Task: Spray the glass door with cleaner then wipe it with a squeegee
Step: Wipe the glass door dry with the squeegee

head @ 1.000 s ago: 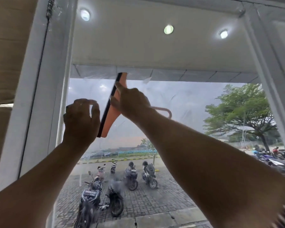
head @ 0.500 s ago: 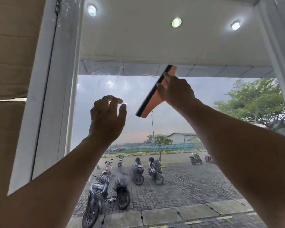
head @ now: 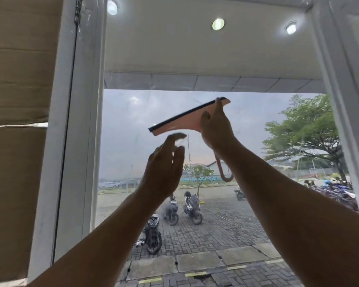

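Right fingers [head: 218,106] around squeegee [head: 180,123], left fingers [head: 173,140] below

We see a squeegee [head: 184,121] of salmon pink, its blade [head: 187,113] a black strip along the upper edge and its hooked handle [head: 224,175] the same pink. Faint whitish streaks mark the glass door [head: 133,112]. The door frame [head: 79,141] is white with a thin black line down it; the panel at the left [head: 19,79] is tan brown. Outside, the canopy [head: 195,52] is off-white, the sky [head: 257,112] grey-blue going pinkish low down, the tree [head: 305,131] green, a fence [head: 203,179] turquoise. The paving [head: 226,230] is grey brick in a woven pattern, edged with yellow dashes [head: 150,280]; the motorcycles [head: 152,235] are black and grey.
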